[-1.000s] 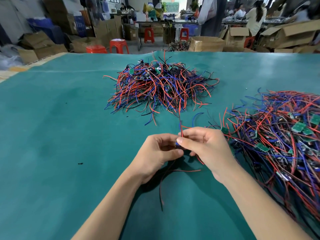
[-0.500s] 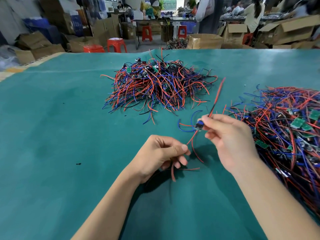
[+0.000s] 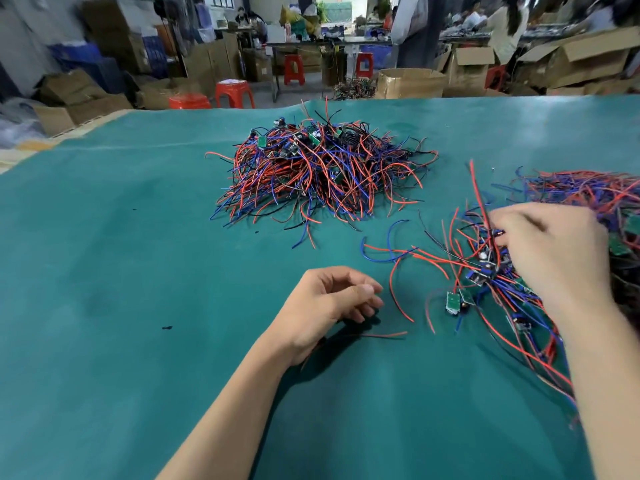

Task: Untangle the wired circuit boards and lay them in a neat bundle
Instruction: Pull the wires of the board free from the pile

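Head view: right hand (image 3: 550, 251) grips red-and-blue wired circuit boards (image 3: 485, 268) on the teal worktop (image 3: 138, 271); beside them, left hand (image 3: 325, 303) rests loosely curled, holding nothing.

Work surface: table covered in teal mat (image 3: 121, 271); tangled wire-and-board heap (image 3: 318, 168) at centre rear; second heap (image 3: 540, 271) at right edge; loose red-black wire (image 3: 381, 335) near centre.
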Motion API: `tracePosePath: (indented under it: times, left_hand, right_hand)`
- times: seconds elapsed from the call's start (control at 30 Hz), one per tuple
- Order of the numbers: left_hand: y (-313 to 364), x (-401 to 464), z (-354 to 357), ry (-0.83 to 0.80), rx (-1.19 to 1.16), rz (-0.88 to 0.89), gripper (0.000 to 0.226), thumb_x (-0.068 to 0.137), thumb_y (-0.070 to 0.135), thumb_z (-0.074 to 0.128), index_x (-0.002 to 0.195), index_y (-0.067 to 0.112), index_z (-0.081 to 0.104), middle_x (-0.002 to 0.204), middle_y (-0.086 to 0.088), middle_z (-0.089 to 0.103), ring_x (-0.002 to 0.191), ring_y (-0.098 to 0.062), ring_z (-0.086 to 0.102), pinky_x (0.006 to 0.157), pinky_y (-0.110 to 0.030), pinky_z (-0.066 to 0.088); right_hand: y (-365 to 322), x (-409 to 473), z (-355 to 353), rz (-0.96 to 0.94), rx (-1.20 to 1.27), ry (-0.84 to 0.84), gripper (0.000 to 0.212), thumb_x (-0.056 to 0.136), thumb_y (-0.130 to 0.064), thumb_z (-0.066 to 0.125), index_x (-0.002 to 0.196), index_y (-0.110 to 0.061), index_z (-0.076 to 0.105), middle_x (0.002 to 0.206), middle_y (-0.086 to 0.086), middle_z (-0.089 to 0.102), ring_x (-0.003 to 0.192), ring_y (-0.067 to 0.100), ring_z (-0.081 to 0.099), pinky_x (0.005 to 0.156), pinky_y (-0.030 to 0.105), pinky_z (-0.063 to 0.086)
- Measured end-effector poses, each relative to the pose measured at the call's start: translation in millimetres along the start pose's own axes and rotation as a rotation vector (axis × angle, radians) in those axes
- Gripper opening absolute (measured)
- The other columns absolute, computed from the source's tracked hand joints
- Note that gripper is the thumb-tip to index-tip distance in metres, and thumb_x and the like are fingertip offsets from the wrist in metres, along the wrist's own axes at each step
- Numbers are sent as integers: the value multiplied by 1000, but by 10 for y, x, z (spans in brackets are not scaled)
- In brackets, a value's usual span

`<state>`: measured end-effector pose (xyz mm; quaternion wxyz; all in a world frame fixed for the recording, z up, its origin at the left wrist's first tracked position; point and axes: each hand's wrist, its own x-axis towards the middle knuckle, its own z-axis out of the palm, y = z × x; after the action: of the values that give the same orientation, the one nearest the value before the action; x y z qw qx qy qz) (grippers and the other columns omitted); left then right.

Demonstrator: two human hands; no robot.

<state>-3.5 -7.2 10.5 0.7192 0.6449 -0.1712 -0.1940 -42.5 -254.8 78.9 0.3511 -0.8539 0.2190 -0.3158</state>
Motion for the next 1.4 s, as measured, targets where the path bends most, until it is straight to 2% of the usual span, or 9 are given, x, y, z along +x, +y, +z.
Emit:
tracePosePath:
  times: [0.2, 0.37, 0.47, 0.77, 1.0, 1.13, 1.23, 1.3, 1.4]
  left_hand:
    - [46, 25, 3, 24, -166, -56, 25, 102, 20, 52, 105, 0, 67, 94, -19, 73, 76, -20, 67, 71, -24, 55]
    - [127, 74, -75, -12, -415, -193, 65, 88, 57, 49, 120, 2, 65, 110, -15, 73, 94, -24, 69, 83, -34, 55]
    - [95, 23, -100, -66, -318, -118, 49, 91, 45, 58, 120, 6, 66, 116, -16, 72, 101, -24, 68, 84, -36, 55]
    - [23, -14, -98, -48, -76, -70, 36, 79, 1, 72, 114, 0, 67, 112, -15, 73, 99, -23, 69, 92, -38, 53]
    - [24, 73, -133, 233, -456, -75, 28, 89, -20, 49, 109, -9, 64, 104, -23, 72, 87, -21, 74, 75, -26, 60]
    - [38, 71, -163, 172, -483, -95, 32, 89, -22, 45, 108, -6, 67, 97, -17, 74, 79, -17, 74, 69, -20, 58]
    - [44, 52, -141, 103, -399, -86, 33, 89, -21, 46, 108, -5, 67, 94, -14, 75, 75, -14, 71, 67, -19, 57]
    - [42, 44, -133, 86, -355, -69, 33, 89, -20, 46, 105, -3, 69, 93, -14, 74, 75, -14, 70, 67, -19, 56]
    - [49, 22, -126, 59, -296, -50, 32, 88, -19, 46, 103, -3, 70, 94, -15, 73, 74, -16, 69, 65, -20, 55]
  right_hand:
    - [-481, -431, 132, -623, 136, 145, 34, 87, -21, 55, 56, -10, 66, 49, 5, 53, 53, 30, 53, 58, 38, 43]
    - [-647, -967, 574, -734, -183, -602, 48, 82, -38, 49, 45, -8, 46, 43, 7, 43, 54, 29, 43, 60, 39, 46]
    - [-583, -960, 605, -634, -203, -693, 47, 74, -41, 46, 43, -8, 36, 40, 6, 27, 51, 20, 34, 58, 39, 43]
    - [-638, -1154, 622, -789, -323, -823, 44, 70, -41, 52, 45, -8, 36, 40, 7, 28, 43, 19, 25, 47, 34, 22]
    - [-468, -847, 678, -287, 227, -805, 10, 73, -29, 64, 72, -21, 69, 58, -7, 66, 54, 7, 57, 59, 27, 46]
    - [-249, -712, 788, -118, 90, -560, 8, 86, -25, 71, 80, -22, 76, 66, -11, 69, 63, 5, 59, 64, 19, 43]
    - [-226, -669, 822, 79, 404, -588, 13, 91, -19, 70, 102, -19, 76, 90, -8, 77, 86, 7, 71, 77, 26, 54]
    - [-256, -660, 799, 186, 685, -649, 17, 95, -9, 67, 107, -16, 76, 93, -2, 79, 86, 12, 74, 66, 27, 56]
    - [-246, -674, 785, 64, 639, -566, 17, 96, -5, 67, 97, -17, 79, 85, 2, 79, 71, 11, 71, 56, 21, 52]
